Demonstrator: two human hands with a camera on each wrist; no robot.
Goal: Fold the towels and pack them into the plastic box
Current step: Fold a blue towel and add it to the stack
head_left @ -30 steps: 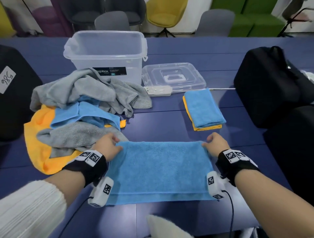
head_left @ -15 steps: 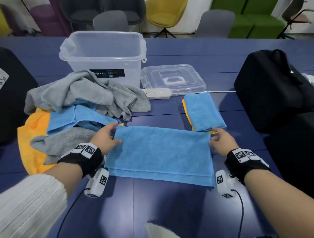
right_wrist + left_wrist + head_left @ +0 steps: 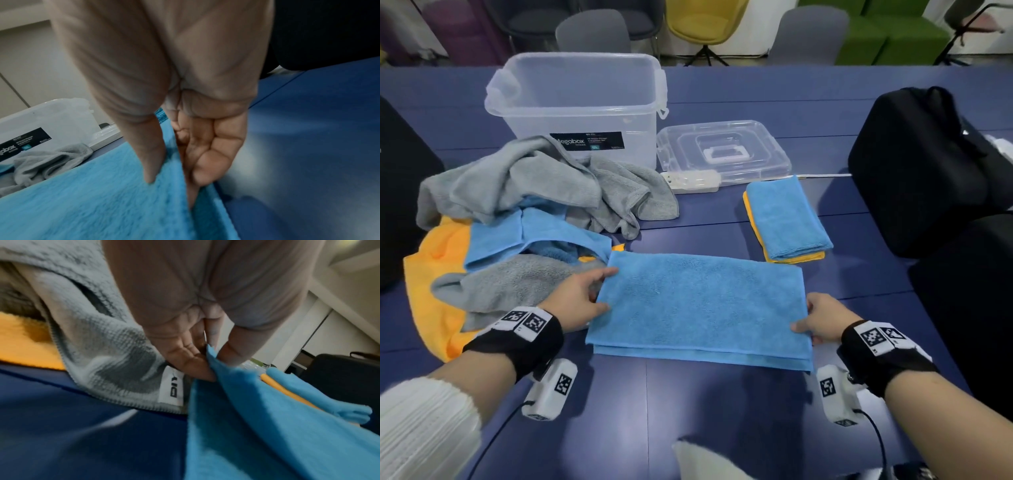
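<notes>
Now, head view box: clear plastic box [image 3: 578, 99] stands open with nothing inside, lid [image 3: 722, 154] beside it.
Head view towel: folded blue terry towel [image 3: 702, 305] lies on the table [image 3: 722, 428].
Left wrist view: left hand [image 3: 191, 356] pinches the towel's edge.
Right wrist view: right hand [image 3: 185, 138], thumb on top, fingers [image 3: 209, 155] beneath, grips the towel's other end.
</notes>
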